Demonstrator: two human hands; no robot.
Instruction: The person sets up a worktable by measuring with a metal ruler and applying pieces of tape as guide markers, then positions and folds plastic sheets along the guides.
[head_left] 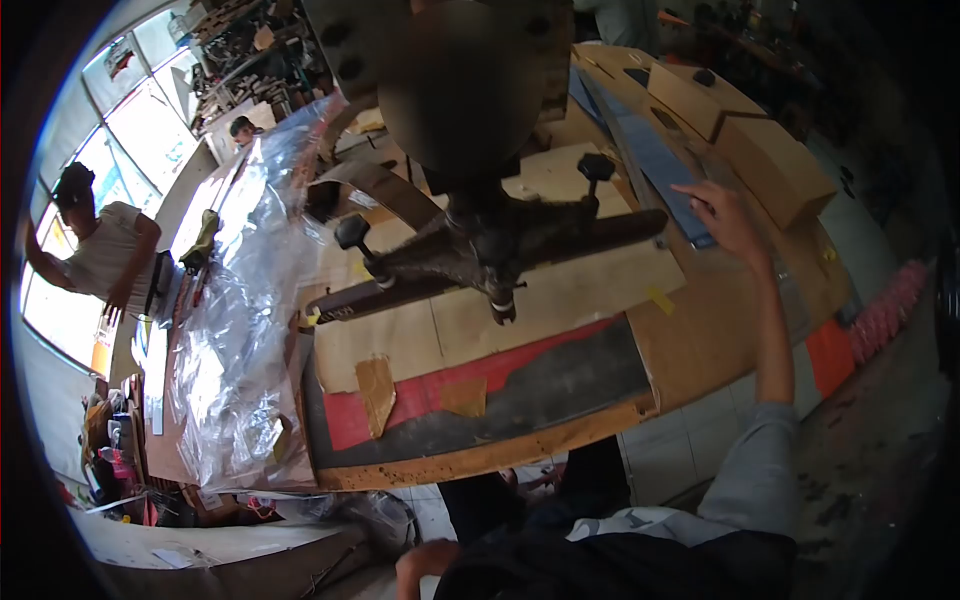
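On the workbench (520, 447), a blue panel (655, 170) is lying by the half-curled, seemingly empty right hand (730, 218), whose nudge could be skewing it; the left hand (428, 558) is hiding its grip

No legible text. Pale marks (340, 308) near nine o'clock end of machine's dark bar (590, 242): too small to read. Shirt print (650, 519), five o'clock: unreadable.
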